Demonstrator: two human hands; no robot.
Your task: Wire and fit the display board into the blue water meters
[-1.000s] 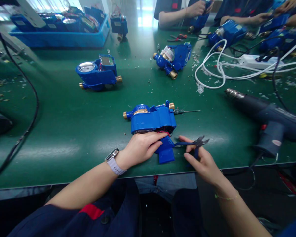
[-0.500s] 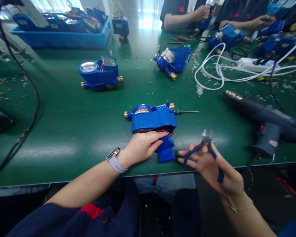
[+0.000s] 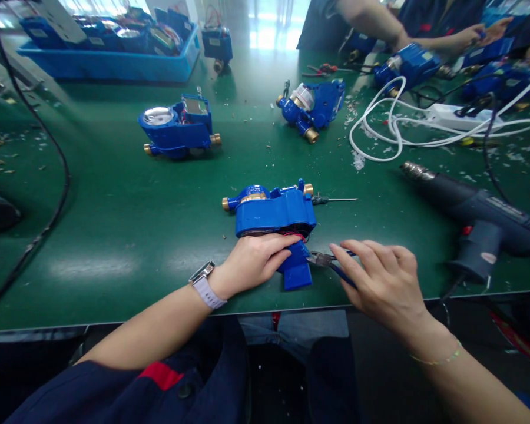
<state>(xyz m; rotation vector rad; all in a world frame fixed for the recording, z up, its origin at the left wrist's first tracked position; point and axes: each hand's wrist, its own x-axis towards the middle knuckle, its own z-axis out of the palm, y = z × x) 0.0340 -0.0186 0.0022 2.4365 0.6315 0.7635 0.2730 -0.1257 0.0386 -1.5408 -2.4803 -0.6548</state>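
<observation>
Diagonal cutters (image 3: 323, 259), pinched by right fingers (image 3: 365, 254), point toward nine o'clock; left fingers (image 3: 276, 242) touch blue flap (image 3: 298, 277), grip indeterminable.

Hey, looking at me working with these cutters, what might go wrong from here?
Slipping: the cutters in your right hand have their tips at the edge of the blue flap, near your left hand, so a slip might nick a finger.

Wire damage: the red wires by your left fingertips could get snagged or cut.

Pricking: a thin metal spike points right beside the blue meter, and might jab a reaching hand.
</observation>
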